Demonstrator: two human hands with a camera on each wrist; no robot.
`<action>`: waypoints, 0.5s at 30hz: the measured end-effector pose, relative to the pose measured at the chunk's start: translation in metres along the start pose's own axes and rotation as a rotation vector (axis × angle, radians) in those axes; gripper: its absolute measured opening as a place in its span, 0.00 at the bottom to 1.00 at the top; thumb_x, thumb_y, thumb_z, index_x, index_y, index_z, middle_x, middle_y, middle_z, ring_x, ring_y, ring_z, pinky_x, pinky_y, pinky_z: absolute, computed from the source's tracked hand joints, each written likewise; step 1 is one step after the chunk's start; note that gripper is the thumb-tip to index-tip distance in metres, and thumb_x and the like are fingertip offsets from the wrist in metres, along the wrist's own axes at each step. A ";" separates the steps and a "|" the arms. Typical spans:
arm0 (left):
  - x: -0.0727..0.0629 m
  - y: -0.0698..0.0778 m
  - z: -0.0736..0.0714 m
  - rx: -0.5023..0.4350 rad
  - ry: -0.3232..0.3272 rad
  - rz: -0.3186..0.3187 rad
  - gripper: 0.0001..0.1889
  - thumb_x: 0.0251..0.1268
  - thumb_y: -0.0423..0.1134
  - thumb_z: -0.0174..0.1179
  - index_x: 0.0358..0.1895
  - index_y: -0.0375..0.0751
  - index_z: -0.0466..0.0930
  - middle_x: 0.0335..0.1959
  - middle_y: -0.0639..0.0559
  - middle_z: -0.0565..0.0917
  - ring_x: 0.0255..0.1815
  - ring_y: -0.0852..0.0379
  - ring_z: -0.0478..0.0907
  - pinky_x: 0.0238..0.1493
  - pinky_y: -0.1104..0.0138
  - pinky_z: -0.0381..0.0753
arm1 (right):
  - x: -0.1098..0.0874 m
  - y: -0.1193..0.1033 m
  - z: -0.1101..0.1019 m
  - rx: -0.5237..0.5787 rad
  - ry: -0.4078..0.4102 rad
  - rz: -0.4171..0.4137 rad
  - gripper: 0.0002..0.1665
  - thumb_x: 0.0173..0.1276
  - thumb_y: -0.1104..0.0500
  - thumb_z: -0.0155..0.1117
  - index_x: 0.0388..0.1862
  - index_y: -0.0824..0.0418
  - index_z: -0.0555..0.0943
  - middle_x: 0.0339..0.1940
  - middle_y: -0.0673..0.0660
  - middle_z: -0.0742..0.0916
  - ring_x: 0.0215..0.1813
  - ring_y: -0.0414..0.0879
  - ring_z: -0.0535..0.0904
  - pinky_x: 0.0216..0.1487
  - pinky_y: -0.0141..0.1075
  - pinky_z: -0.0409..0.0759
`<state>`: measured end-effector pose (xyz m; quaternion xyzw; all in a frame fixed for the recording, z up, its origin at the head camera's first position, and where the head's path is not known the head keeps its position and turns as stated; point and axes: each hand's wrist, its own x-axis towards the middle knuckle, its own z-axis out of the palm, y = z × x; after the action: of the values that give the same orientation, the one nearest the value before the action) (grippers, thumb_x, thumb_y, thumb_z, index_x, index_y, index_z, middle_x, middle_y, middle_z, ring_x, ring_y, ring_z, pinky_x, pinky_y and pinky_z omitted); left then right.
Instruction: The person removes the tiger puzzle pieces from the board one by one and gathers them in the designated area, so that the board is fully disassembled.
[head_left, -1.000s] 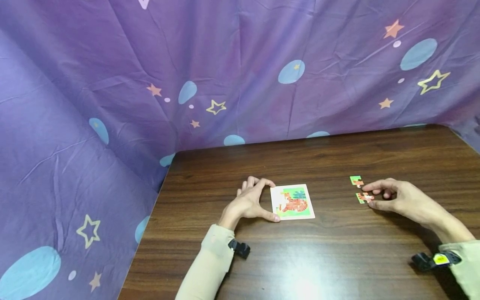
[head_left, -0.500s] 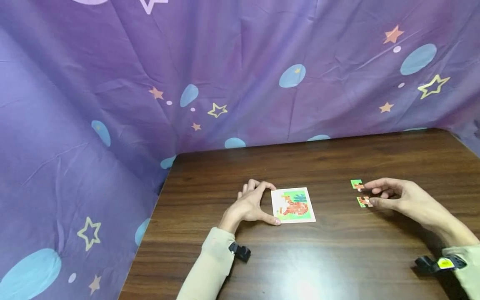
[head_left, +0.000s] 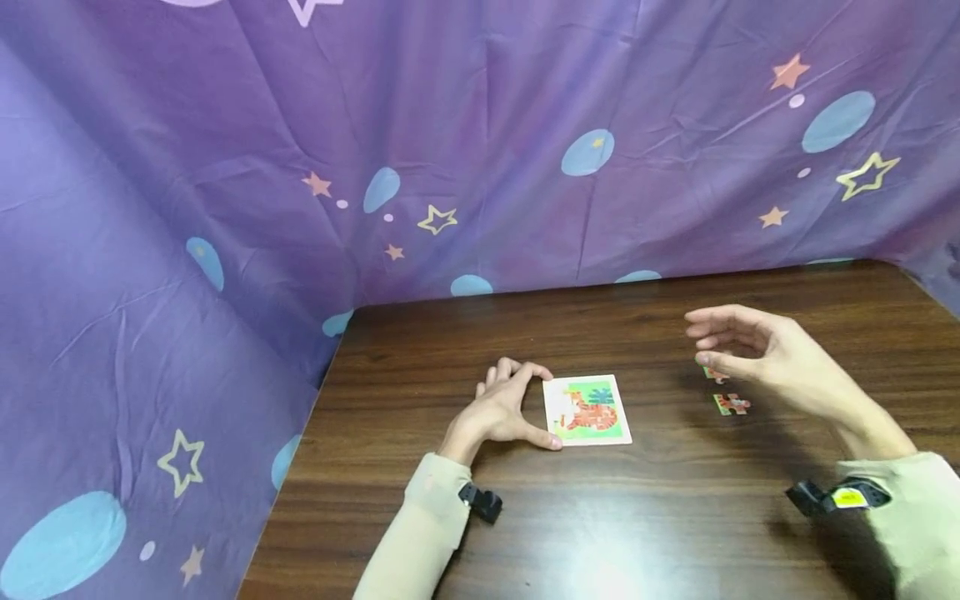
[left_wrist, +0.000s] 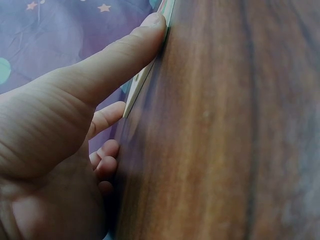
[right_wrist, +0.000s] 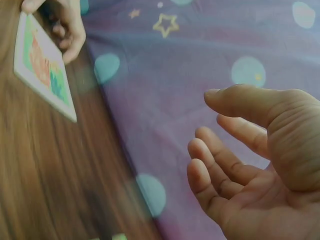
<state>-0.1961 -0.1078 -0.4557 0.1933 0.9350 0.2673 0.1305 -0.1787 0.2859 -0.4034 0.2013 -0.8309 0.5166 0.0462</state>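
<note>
A square puzzle board [head_left: 587,410] with a white border lies flat on the table, showing an orange animal on green with a blank white patch at its left. My left hand [head_left: 498,408] holds its left side between spread thumb and forefinger; in the left wrist view the thumb [left_wrist: 122,60] lies along the board's edge. My right hand [head_left: 765,346] is raised above the table, fingers loosely bent, with nothing visible between them. Beneath it lie two jigsaw pieces: one [head_left: 731,404] in full view, the other [head_left: 716,373] partly covered by the thumb.
The dark wood table [head_left: 450,333] ends at a purple curtain [head_left: 510,183] with stars and blue ovals, hanging along the back and left. Wood surface lies between the board and the loose pieces. A bright glare [head_left: 611,567] shows on the near part.
My right hand has lifted off the jigsaw pieces and moved up and slightly left; the nearer piece stays on the table. My left hand and the puzzle board have kept their place.
</note>
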 end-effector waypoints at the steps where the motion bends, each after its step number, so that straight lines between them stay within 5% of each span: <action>1: 0.000 0.000 0.000 0.001 -0.001 -0.001 0.54 0.44 0.61 0.92 0.77 0.65 0.71 0.74 0.48 0.66 0.70 0.49 0.63 0.72 0.52 0.66 | 0.003 -0.004 0.004 0.004 -0.001 -0.007 0.29 0.75 0.70 0.76 0.72 0.59 0.83 0.56 0.50 0.92 0.54 0.41 0.90 0.47 0.31 0.87; 15: 0.000 0.000 -0.001 0.020 -0.007 -0.008 0.55 0.44 0.62 0.91 0.78 0.66 0.70 0.75 0.47 0.66 0.72 0.48 0.63 0.73 0.50 0.66 | 0.031 -0.035 0.050 0.101 -0.061 -0.077 0.29 0.74 0.69 0.77 0.72 0.61 0.83 0.55 0.52 0.92 0.54 0.44 0.90 0.53 0.30 0.86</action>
<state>-0.1967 -0.1081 -0.4553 0.1919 0.9379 0.2568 0.1329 -0.1871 0.2194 -0.3885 0.2511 -0.7964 0.5494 0.0305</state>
